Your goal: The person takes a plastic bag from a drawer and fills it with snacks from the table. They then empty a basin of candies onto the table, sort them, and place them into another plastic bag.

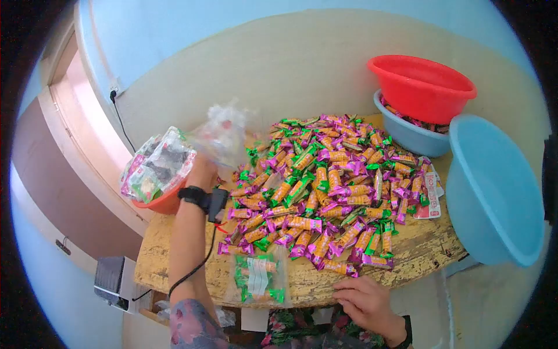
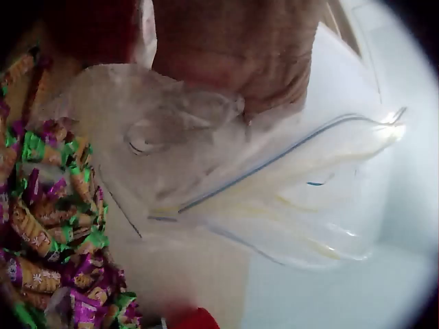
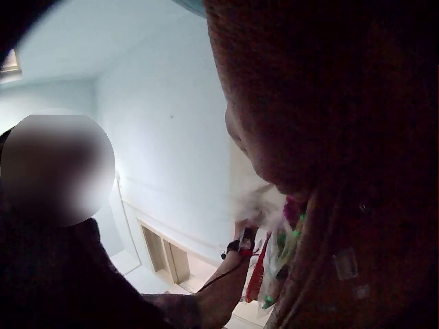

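My left hand is raised over the left side of the table and grips a clear plastic zip bag. In the left wrist view the zip bag hangs out from the fingers, its zip strip showing as a blue line. My right hand rests at the table's front edge with fingers loosely bent and nothing in them. Between the hands spreads a big pile of wrapped snack sticks in purple, green and orange. A clear bag of green-wrapped snacks lies flat at the front edge.
An orange-red basin stuffed with printed plastic bags stands at the left. At the back right a red basin sits on a blue basin of snacks. A large blue basin leans at the right, near a printed card.
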{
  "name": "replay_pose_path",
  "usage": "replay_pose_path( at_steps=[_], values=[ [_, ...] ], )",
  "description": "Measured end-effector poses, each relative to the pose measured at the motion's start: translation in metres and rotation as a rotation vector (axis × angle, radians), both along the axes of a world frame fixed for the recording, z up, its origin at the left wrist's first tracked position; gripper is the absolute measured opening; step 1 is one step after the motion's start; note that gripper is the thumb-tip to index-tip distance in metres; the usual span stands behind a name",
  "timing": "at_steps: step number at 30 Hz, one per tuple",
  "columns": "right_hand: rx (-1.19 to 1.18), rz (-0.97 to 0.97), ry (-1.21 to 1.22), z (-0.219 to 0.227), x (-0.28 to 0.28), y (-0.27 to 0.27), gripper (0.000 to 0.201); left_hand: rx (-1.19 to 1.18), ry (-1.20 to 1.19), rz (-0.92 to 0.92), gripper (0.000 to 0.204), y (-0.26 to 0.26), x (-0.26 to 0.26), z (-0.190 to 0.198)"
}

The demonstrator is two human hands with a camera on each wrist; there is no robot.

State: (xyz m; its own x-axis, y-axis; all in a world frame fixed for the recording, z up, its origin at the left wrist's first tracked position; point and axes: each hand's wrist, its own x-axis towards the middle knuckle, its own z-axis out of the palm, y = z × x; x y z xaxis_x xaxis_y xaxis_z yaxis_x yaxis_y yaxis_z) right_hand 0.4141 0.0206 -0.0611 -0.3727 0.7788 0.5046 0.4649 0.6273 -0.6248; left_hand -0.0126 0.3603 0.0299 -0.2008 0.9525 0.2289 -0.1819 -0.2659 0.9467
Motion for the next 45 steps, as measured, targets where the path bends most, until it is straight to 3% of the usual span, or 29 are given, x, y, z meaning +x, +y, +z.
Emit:
replay_pose_path(
  at_steps=[7, 16, 21, 24, 26, 28, 29, 30, 32, 34, 37, 38, 41, 45],
  values=[
    [0.096, -0.031, -0.001, -0.003, -0.003, 0.0, 0.018, 0.108, -0.003, 0.05, 0.043, -0.106, -0.044, 0.026],
    [0.082, -0.039, -0.004, 0.005, -0.01, -0.01, 0.014, 0.135, 0.288, 0.288, 0.038, -0.232, -0.06, 0.023],
    [0.074, -0.049, 0.008, 0.002, -0.013, -0.011, 0.015, 0.014, 0.637, 0.464, 0.036, -0.336, -0.076, 0.001],
    [0.12, -0.072, -0.012, -0.003, -0.013, -0.009, 0.014, -0.183, 1.042, 0.518, 0.034, -0.4, -0.083, -0.007],
    [0.108, -0.062, -0.006, -0.008, -0.013, -0.009, 0.014, -0.448, 1.346, 0.417, 0.034, -0.442, -0.083, -0.005],
    [0.093, -0.059, -0.017, -0.006, -0.015, -0.01, 0.013, -0.61, 1.478, 0.21, 0.033, -0.473, -0.084, -0.007],
    [0.09, -0.064, -0.021, -0.006, -0.017, -0.011, 0.013, -0.596, 1.437, 0.12, 0.032, -0.482, -0.088, -0.014],
    [0.079, -0.05, -0.026, -0.007, -0.018, -0.011, 0.013, -0.405, 1.289, 0.072, 0.032, -0.489, -0.099, -0.033],
    [0.081, -0.053, -0.033, -0.006, -0.019, -0.01, 0.013, -0.33, 0.996, 0.086, 0.034, -0.493, -0.108, -0.054],
    [0.09, -0.051, -0.034, -0.004, -0.021, -0.01, 0.012, -0.554, 0.703, 0.19, 0.038, -0.479, -0.092, -0.07],
    [0.088, -0.072, -0.032, -0.005, -0.024, -0.013, 0.012, -0.394, 1.038, 0.555, 0.039, -0.461, -0.08, -0.092],
    [0.077, -0.076, -0.027, -0.005, -0.025, -0.014, 0.013, -0.341, 1.27, 0.679, 0.039, -0.456, -0.069, -0.096],
    [0.106, -0.088, -0.054, -0.005, -0.024, -0.014, 0.014, -0.266, 1.367, 0.768, 0.043, -0.448, -0.046, -0.101],
    [0.143, -0.105, -0.061, -0.01, -0.026, -0.013, 0.014, -0.352, 1.529, 0.596, 0.044, -0.453, -0.033, -0.105]
  ],
)
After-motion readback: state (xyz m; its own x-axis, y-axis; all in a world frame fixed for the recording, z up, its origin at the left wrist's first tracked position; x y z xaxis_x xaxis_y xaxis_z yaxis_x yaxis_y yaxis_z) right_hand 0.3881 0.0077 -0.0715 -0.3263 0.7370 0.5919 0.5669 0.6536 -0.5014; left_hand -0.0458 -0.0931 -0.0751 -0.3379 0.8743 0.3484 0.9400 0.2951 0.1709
